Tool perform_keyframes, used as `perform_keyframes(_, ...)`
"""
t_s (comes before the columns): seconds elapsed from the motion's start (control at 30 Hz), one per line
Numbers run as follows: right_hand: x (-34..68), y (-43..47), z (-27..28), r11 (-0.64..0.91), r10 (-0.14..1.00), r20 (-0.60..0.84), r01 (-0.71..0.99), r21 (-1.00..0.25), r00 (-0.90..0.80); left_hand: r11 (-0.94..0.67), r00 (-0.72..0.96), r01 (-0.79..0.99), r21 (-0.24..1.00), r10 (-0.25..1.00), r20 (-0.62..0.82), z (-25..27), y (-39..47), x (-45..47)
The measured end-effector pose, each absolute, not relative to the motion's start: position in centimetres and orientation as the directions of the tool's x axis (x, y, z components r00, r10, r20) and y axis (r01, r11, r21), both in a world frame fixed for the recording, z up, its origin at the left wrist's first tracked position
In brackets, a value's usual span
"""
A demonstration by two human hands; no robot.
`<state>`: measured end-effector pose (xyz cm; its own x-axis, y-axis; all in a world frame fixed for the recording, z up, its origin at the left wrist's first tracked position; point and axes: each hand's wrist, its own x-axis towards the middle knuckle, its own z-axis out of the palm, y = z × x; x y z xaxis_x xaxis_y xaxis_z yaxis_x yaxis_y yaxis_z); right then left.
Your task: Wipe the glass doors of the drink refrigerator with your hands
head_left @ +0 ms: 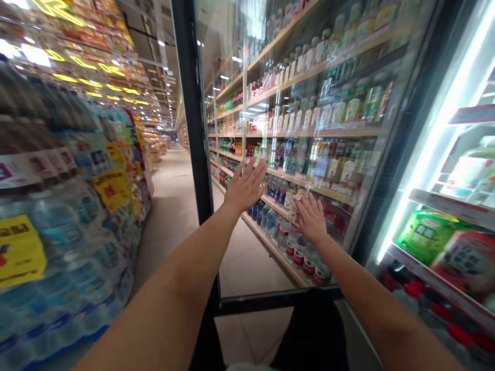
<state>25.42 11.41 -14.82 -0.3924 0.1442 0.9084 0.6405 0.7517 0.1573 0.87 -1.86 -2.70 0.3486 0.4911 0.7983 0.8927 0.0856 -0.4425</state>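
Note:
A glass fridge door (257, 263) with a dark frame stands swung out in front of me. My left hand (246, 186) lies flat at the glass, fingers spread and pointing up. Lower and to the right, my right hand (310, 216) is also stretched out at the pane, palm forward. Both hands hold nothing. Whether each palm fully touches the glass is hard to tell. Through the pane show wooden shelves (340, 133) of bottled drinks; I cannot fully separate what is behind the glass from reflection.
At the right, the lit fridge interior holds a green pouch (425, 232), a red pouch (467, 263) and red-capped bottles (443, 314). Stacked bottle packs (58, 221) with yellow price signs (21, 250) line the left. A tiled aisle (172, 190) runs away between.

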Motion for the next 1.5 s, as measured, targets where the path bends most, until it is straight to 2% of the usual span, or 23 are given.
perform_keyframes(0.1,24.4,10.9,-14.4,0.69,0.258,0.961,0.715,-0.11,-0.101,0.075,0.357,0.891,-0.447,0.491,0.795,-2.7,-2.0,1.0)
perform_keyframes(0.13,24.1,10.7,-14.2,0.675,0.278,0.959,0.72,-0.158,-0.05,0.071,0.36,0.891,-0.448,0.492,0.793,-2.6,-2.0,1.0)
perform_keyframes(0.17,23.7,10.4,-14.2,0.678,0.278,0.959,0.719,-0.15,-0.062,0.067,0.361,0.891,-0.448,0.492,0.792,-2.6,-2.0,1.1)
perform_keyframes(0.27,23.2,9.5,-14.1,0.747,0.191,0.922,0.659,0.087,-0.338,0.07,0.359,0.893,-0.445,0.487,0.796,-2.6,-2.1,1.2)
perform_keyframes(0.33,23.1,9.3,-13.9,0.763,0.147,0.894,0.624,0.17,-0.424,0.075,0.357,0.893,-0.444,0.484,0.799,-2.5,-2.1,1.3)
perform_keyframes(0.37,23.0,9.3,-13.7,0.755,0.155,0.907,0.639,0.146,-0.391,0.075,0.356,0.893,-0.444,0.486,0.798,-2.5,-2.1,1.4)
perform_keyframes(0.47,22.7,9.3,-12.8,0.699,0.233,0.961,0.713,-0.058,-0.151,0.068,0.346,0.898,-0.435,0.5,0.794,-2.5,-2.2,1.4)
perform_keyframes(0.53,22.3,9.2,-12.4,0.694,0.215,0.968,0.717,-0.061,-0.126,0.063,0.338,0.903,-0.426,0.509,0.792,-2.5,-2.2,1.4)
perform_keyframes(0.63,22.0,8.9,-11.9,0.747,0.073,0.915,0.63,0.214,-0.398,0.06,0.33,0.906,-0.418,0.516,0.79,-2.5,-2.3,1.4)
perform_keyframes(0.7,21.9,9.0,-11.2,0.752,0.039,0.879,0.593,0.288,-0.476,0.06,0.331,0.906,-0.419,0.519,0.788,-2.5,-2.3,1.4)
perform_keyframes(0.73,21.9,9.0,-10.8,0.745,0.067,0.898,0.62,0.246,-0.436,0.06,0.332,0.905,-0.421,0.519,0.787,-2.5,-2.3,1.4)
perform_keyframes(0.83,21.7,9.1,-9.3,0.686,0.191,0.967,0.727,-0.01,-0.168,0.061,0.334,0.903,-0.425,0.522,0.785,-2.5,-2.3,1.4)
perform_keyframes(0.87,21.7,9.1,-9.0,0.681,0.2,0.969,0.732,-0.032,-0.144,0.061,0.336,0.902,-0.426,0.521,0.785,-2.5,-2.3,1.4)
perform_keyframes(1.0,21.7,9.1,-8.3,0.76,0.067,0.88,0.596,0.261,-0.47,0.065,0.346,0.899,-0.434,0.504,0.791,-2.5,-2.3,1.4)
perform_keyframes(1.03,21.7,9.2,-8.1,0.766,0.062,0.87,0.582,0.273,-0.489,0.065,0.348,0.898,-0.436,0.502,0.792,-2.5,-2.3,1.3)
perform_keyframes(1.07,21.8,9.4,-7.8,0.762,0.088,0.892,0.607,0.226,-0.443,0.065,0.348,0.897,-0.436,0.502,0.791,-2.5,-2.2,1.3)
perform_keyframes(1.17,21.7,9.8,-6.6,0.699,0.216,0.971,0.711,-0.08,-0.104,0.066,0.346,0.898,-0.435,0.506,0.79,-2.6,-2.2,1.2)
perform_keyframes(1.2,21.7,9.8,-6.4,0.687,0.225,0.973,0.716,-0.121,-0.052,0.067,0.346,0.897,-0.436,0.505,0.791,-2.6,-2.1,1.2)
perform_keyframes(1.23,21.6,9.7,-6.3,0.696,0.207,0.975,0.713,-0.089,-0.081,0.07,0.346,0.897,-0.436,0.503,0.792,-2.6,-2.1,1.2)
perform_keyframes(1.33,21.6,9.2,-6.4,0.768,0.04,0.887,0.582,0.267,-0.46,0.074,0.351,0.895,-0.44,0.493,0.797,-2.7,-2.1,1.1)
perform_keyframes(1.37,21.6,9.1,-6.4,0.775,-0.002,0.842,0.531,0.342,-0.539,0.076,0.352,0.894,-0.441,0.488,0.798,-2.7,-2.0,1.1)
perform_keyframes(1.43,21.7,9.1,-6.1,0.769,0.016,0.86,0.556,0.316,-0.511,0.076,0.357,0.893,-0.444,0.48,0.801,-2.8,-2.0,1.0)
perform_keyframes(1.5,21.7,9.3,-5.5,0.733,0.121,0.949,0.671,0.113,-0.291,0.078,0.359,0.892,-0.445,0.475,0.804,-2.8,-1.9,1.0)
